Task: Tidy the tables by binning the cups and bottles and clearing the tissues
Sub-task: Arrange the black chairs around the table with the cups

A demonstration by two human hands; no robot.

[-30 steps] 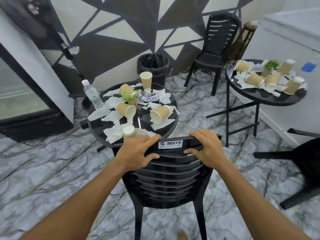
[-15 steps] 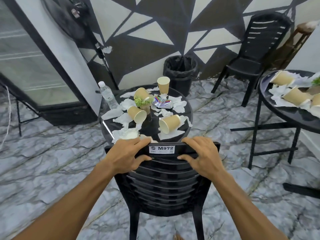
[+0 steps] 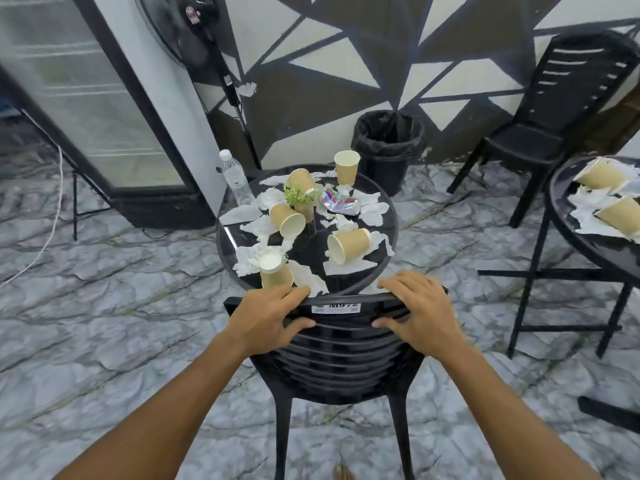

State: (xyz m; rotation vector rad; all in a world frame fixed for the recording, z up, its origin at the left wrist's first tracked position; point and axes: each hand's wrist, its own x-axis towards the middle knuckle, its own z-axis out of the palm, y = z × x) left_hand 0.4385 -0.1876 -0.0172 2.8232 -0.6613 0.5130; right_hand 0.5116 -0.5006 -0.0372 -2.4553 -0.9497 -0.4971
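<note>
A round black table point(image 3: 388, 233) ahead holds several tan paper cups: one upright point(image 3: 346, 167) at the far edge, others on their sides point(image 3: 348, 244), point(image 3: 286, 219), and one near cup point(image 3: 274, 273). Crumpled white tissues point(image 3: 250, 258) lie among them, with a clear water bottle point(image 3: 236, 177) at the left edge. A black lined bin point(image 3: 388, 144) stands by the wall behind. My left hand point(image 3: 268, 318) and my right hand point(image 3: 417, 311) both grip the top rail of a black plastic chair point(image 3: 341, 358) pushed against the table's near side.
A second black table point(image 3: 585, 251) on the right carries more cups point(image 3: 602, 174) and tissues. Another black chair point(image 3: 554, 109) stands at the back right. A glass-door fridge point(image 3: 79, 98) and a standing fan point(image 3: 187, 32) are on the left. A small plant point(image 3: 297, 195) and a foil wrapper point(image 3: 337, 201) sit on the near table.
My view has swung left and moved closer to the table; the second table has slid to the right edge. Both hands keep hold of the chair back.
</note>
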